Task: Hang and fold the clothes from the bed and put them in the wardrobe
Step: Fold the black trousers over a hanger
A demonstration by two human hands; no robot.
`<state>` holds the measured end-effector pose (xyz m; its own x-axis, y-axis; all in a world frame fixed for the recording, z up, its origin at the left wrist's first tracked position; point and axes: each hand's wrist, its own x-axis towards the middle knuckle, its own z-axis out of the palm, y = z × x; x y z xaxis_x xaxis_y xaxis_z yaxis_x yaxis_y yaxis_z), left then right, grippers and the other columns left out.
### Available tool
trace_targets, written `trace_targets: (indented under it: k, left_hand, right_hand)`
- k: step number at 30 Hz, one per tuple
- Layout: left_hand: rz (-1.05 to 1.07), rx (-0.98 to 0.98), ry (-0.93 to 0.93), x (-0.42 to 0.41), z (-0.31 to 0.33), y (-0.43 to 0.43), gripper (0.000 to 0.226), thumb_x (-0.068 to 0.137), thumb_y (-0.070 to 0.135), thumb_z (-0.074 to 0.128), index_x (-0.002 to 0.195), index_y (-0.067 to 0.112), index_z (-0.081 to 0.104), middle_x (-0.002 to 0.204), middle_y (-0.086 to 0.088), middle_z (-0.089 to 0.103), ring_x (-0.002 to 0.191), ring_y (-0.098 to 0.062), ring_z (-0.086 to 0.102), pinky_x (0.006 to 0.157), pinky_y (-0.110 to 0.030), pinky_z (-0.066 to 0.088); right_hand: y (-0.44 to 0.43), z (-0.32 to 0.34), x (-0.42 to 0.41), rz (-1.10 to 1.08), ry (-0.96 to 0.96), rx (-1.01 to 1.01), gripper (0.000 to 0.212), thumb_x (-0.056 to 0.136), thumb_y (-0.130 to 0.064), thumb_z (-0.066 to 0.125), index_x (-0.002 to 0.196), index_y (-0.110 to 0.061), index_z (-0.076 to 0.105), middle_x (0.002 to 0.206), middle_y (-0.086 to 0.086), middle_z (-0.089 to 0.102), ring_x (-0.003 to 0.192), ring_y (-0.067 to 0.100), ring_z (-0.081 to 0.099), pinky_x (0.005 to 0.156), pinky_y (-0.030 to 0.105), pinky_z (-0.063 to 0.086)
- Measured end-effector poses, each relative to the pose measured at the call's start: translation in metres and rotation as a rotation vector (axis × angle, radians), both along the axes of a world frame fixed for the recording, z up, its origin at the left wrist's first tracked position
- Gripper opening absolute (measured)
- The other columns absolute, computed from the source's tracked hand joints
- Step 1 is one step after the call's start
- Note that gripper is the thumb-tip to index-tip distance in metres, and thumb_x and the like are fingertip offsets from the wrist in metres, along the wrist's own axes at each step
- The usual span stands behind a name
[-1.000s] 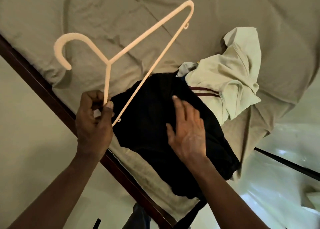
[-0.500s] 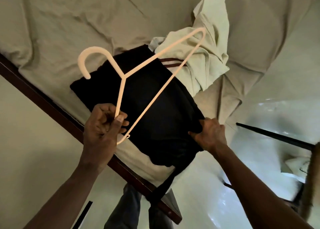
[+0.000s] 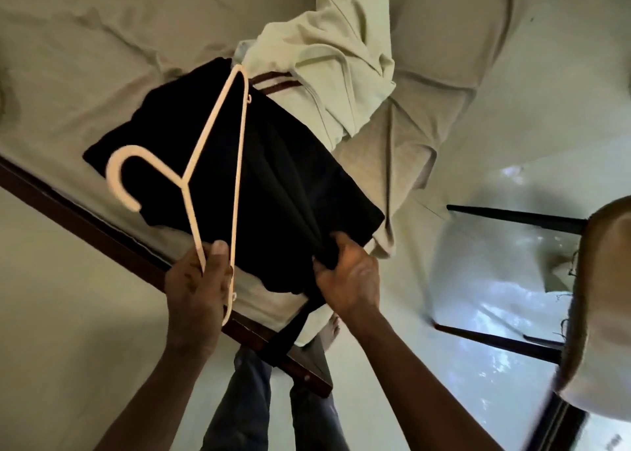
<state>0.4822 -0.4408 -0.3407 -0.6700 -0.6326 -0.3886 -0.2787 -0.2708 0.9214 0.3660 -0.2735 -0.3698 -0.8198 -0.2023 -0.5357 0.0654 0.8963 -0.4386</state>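
Two garments are lying at the bed's corner, in the middle of the frame. One is a black garment (image 3: 273, 184), matte and folded into a rough slab with soft ridges. The other is a pale green garment (image 3: 327, 64), crumpled above it toward the top centre and showing dark red-brown stripes. The right hand (image 3: 348, 280) is gripping the black cloth's lower right edge, fingers curled round a bunched fold (a dark strip is dangling below it, past the bed's edge). The left hand (image 3: 196, 290), lower centre-left, is pinching a cream plastic hanger (image 3: 239, 163) by one end, thumb pressing on the thin bar. Its triangle is showing in front of the black cloth's left part, hook curving leftward. The beige bed sheet (image 3: 102, 57) is lying wrinkled over a dark wooden bed frame (image 3: 85, 221).
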Motion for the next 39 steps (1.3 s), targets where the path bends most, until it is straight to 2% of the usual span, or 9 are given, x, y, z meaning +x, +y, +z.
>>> trace_targets:
  k: [3,9,12,15,18,28,31,36,39]
  left_hand:
    - [0.009,0.032,0.040,0.006,0.003,0.006,0.059,0.103,0.054,0.047,0.065,0.009,0.039,0.056,-0.015,0.029,0.048,-0.026,0.023,0.047,-0.037,0.022]
    - [-0.020,-0.045,-0.059,0.011,0.009,0.023,0.066,0.085,0.073,0.065,0.077,0.008,0.057,0.054,-0.005,0.045,0.045,-0.015,0.040,0.044,-0.026,0.037]
    - [0.002,0.097,-0.177,0.003,0.003,0.034,0.047,0.082,0.060,0.073,0.111,0.023,0.069,0.091,0.004,0.075,0.084,-0.013,0.073,0.071,-0.026,0.057]
    - [0.035,0.227,-0.237,-0.007,-0.002,0.036,0.046,0.084,0.040,0.073,0.123,0.016,0.070,0.113,-0.006,0.077,0.109,-0.023,0.074,0.093,-0.042,0.057]
    - [0.108,0.244,-0.307,-0.013,-0.003,0.026,0.018,0.099,0.018,0.066,0.114,0.015,0.075,0.106,-0.007,0.079,0.104,-0.024,0.076,0.088,-0.040,0.058]
    - [0.105,0.539,-0.201,-0.026,0.010,0.022,0.020,0.102,0.020,0.059,0.116,0.012,0.072,0.099,-0.007,0.078,0.089,-0.018,0.077,0.066,-0.028,0.061]
    - [0.088,0.453,-0.132,-0.035,0.016,0.030,0.017,0.099,0.031,0.060,0.104,0.016,0.067,0.069,0.002,0.062,0.050,-0.004,0.054,0.044,-0.016,0.043]
    - [-0.020,-0.109,0.023,-0.030,0.026,0.021,0.025,0.111,0.035,0.038,0.125,0.020,0.052,0.090,0.002,0.063,0.055,-0.014,0.040,0.047,-0.030,0.035]
    - [-0.072,-0.060,0.083,-0.020,0.041,0.022,0.028,0.112,0.029,0.036,0.109,0.019,0.061,0.069,-0.002,0.056,0.048,-0.013,0.036,0.043,-0.029,0.029]
  right_hand:
    - [0.003,0.013,-0.013,-0.376,-0.069,-0.250,0.041,0.090,-0.034,0.075,0.127,-0.036,0.059,0.105,-0.015,0.069,0.102,0.011,0.069,0.079,0.020,0.054]
    - [-0.021,0.029,0.022,0.247,0.069,-0.238,0.064,0.097,-0.028,0.069,0.154,-0.025,0.040,0.140,-0.006,0.043,0.128,0.012,0.047,0.107,0.031,0.050]
    - [-0.035,0.025,0.047,0.257,0.059,-0.363,0.066,0.094,-0.024,0.073,0.153,-0.023,0.042,0.140,-0.005,0.044,0.125,0.013,0.051,0.101,0.035,0.055]
    - [-0.039,0.023,0.061,0.145,-0.066,-0.567,0.073,0.090,-0.024,0.074,0.155,-0.024,0.041,0.151,-0.005,0.050,0.137,0.011,0.049,0.110,0.037,0.050]
    - [-0.029,0.022,0.063,0.039,-0.035,-0.639,0.070,0.087,-0.026,0.078,0.150,-0.027,0.046,0.149,-0.011,0.047,0.135,0.003,0.047,0.110,0.026,0.048]
    - [0.002,0.018,0.036,0.220,-0.322,-0.537,0.110,0.078,-0.054,0.085,0.159,-0.048,0.012,0.161,-0.019,0.033,0.143,-0.002,0.033,0.113,0.022,0.038]
    - [0.007,0.012,0.028,0.128,-0.282,-0.546,0.091,0.088,-0.025,0.081,0.157,-0.038,0.024,0.144,-0.010,0.055,0.132,0.008,0.054,0.102,0.019,0.051]
    - [0.021,0.000,0.006,-0.513,-0.588,-0.806,0.048,0.099,-0.034,0.069,0.143,-0.021,0.056,0.131,-0.001,0.071,0.123,0.018,0.067,0.103,0.036,0.055]
    - [0.020,0.002,-0.005,-0.710,-0.669,-0.858,0.028,0.104,-0.018,0.060,0.130,-0.008,0.064,0.113,0.004,0.076,0.104,0.020,0.074,0.086,0.034,0.059]
